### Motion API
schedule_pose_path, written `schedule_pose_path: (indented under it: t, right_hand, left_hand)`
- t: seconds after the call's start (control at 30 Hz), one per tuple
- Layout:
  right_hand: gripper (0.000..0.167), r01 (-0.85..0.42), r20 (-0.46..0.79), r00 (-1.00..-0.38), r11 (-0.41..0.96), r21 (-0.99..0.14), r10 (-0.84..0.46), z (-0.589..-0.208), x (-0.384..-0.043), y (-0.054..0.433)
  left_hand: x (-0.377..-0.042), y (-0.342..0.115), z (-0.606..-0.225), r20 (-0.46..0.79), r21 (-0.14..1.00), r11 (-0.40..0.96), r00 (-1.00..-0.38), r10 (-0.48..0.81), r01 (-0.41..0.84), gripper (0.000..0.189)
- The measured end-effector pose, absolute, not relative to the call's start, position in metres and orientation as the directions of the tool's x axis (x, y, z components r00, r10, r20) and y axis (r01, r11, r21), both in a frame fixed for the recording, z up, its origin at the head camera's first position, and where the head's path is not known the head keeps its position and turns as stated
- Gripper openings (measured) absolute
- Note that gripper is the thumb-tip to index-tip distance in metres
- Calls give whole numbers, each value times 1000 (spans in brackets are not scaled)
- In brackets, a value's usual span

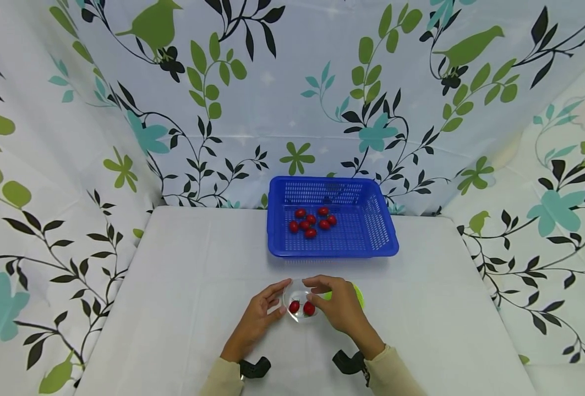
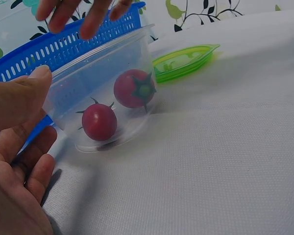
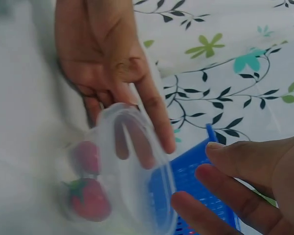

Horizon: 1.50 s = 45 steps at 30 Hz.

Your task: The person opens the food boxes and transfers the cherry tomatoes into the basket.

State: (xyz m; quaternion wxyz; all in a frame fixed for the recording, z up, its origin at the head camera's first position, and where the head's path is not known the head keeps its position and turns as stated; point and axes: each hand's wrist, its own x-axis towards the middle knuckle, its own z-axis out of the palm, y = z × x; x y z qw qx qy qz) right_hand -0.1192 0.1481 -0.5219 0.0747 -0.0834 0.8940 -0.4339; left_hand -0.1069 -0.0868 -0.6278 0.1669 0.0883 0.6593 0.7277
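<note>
A clear plastic tub point(image 1: 289, 300) sits low over the white table, with two red cherry tomatoes point(image 2: 99, 121) with green stems at its bottom. My left hand point(image 1: 257, 316) grips the tub's left side, its thumb point(image 2: 36, 88) against the wall near the rim. Over the tub's right side is my right hand point(image 1: 342, 302), thumb and fingers spread apart with nothing between them. In the left wrist view its fingertips point(image 2: 90, 24) hover above the rim. Beside the tub, partly hidden under my right hand, lies a bright green lid point(image 2: 186, 63).
Behind the tub stands a blue perforated basket point(image 1: 332, 253) with several cherry tomatoes point(image 1: 310, 233) on its left side. White cloth point(image 1: 183, 286) covers the table. Patterned curtains point(image 1: 292, 99) with leaves and birds enclose the back and sides.
</note>
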Motion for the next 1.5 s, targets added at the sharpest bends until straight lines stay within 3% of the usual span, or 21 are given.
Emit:
schedule_pose_path:
  t: [0.33, 0.6, 0.87, 1.1, 1.5]
  right_hand:
    - [30, -91, -95, -964, 647, -757, -247, -539, -111, 145]
    - [29, -200, -43, -955, 745, -637, -293, -540, -109, 137]
    - [30, -222, -45, -946, 742, -632, -322, -537, -113, 134]
    - [24, -327, -10, -923, 799, -504, -384, -539, -117, 130]
    - [21, -188, -184, -903, 742, -644, -388, -548, -123, 125]
  left_hand:
    - [-108, -86, -629, -86, 989, -80, -929, 360, -122, 58]
    - [-107, -87, -628, -49, 993, -85, -927, 371, -86, 58]
    - [-107, -85, -628, -66, 991, -87, -926, 372, -105, 58]
    - [-107, -85, -629, -52, 993, -81, -932, 358, -87, 58]
    - [-107, -86, -628, -65, 992, -79, -930, 361, -100, 58]
